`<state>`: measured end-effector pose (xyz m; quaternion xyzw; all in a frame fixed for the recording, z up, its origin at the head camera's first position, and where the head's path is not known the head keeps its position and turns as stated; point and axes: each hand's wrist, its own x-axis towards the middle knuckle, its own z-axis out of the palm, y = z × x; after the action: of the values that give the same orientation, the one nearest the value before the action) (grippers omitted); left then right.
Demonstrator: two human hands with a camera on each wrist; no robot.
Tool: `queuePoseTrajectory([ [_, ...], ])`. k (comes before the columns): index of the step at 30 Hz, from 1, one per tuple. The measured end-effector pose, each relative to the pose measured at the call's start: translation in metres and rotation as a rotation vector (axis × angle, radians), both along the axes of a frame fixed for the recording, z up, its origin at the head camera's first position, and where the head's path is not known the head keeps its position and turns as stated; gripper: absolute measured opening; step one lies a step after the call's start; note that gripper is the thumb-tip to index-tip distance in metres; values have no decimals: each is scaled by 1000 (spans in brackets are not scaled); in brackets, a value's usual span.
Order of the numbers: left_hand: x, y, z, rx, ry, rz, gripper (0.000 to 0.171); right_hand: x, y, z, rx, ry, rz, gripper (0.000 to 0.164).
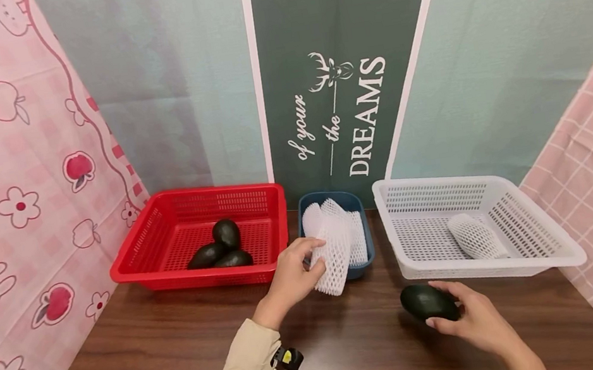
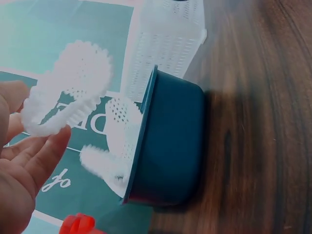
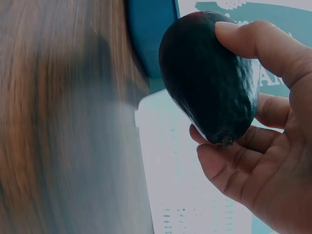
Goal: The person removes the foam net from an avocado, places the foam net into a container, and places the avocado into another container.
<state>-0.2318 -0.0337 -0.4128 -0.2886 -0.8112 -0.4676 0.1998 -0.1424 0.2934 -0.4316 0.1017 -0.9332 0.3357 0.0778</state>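
Observation:
My left hand [image 1: 294, 276] pinches a white foam net sleeve [image 1: 337, 262] by one end, in front of the small blue basket [image 1: 368, 232]. In the left wrist view the sleeve's mouth [image 2: 46, 129] gapes between thumb and fingers. More foam sleeves [image 1: 358, 238] lie in that basket. On the other side, my right hand [image 1: 477, 318] grips a dark green avocado [image 1: 428, 303] over the table, in front of the white basket [image 1: 401, 271]. The right wrist view shows the avocado [image 3: 207, 73] between thumb and fingers, its stem end toward the palm side.
A red basket [image 1: 201, 279] at the left holds several dark avocados [image 1: 226, 234]. Inside the white basket lies a foam-sleeved item [image 1: 475, 236]. Patterned cloths hang behind and at both sides of the brown wooden table [image 1: 355, 349].

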Motion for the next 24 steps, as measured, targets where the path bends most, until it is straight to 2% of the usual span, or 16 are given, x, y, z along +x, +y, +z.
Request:
queuePoseTrajectory([
  [13, -22, 14, 5, -6, -105, 29, 42, 7, 15, 0, -5, -18, -61, 64],
  [19, -34, 19, 11, -12, -116, 67, 41, 10, 20, -3, -8, -58, -82, 65],
  [24, -40, 21, 13, -43, -156, 80, 40, 11, 19, -6, -26, -51, -79, 65],
])
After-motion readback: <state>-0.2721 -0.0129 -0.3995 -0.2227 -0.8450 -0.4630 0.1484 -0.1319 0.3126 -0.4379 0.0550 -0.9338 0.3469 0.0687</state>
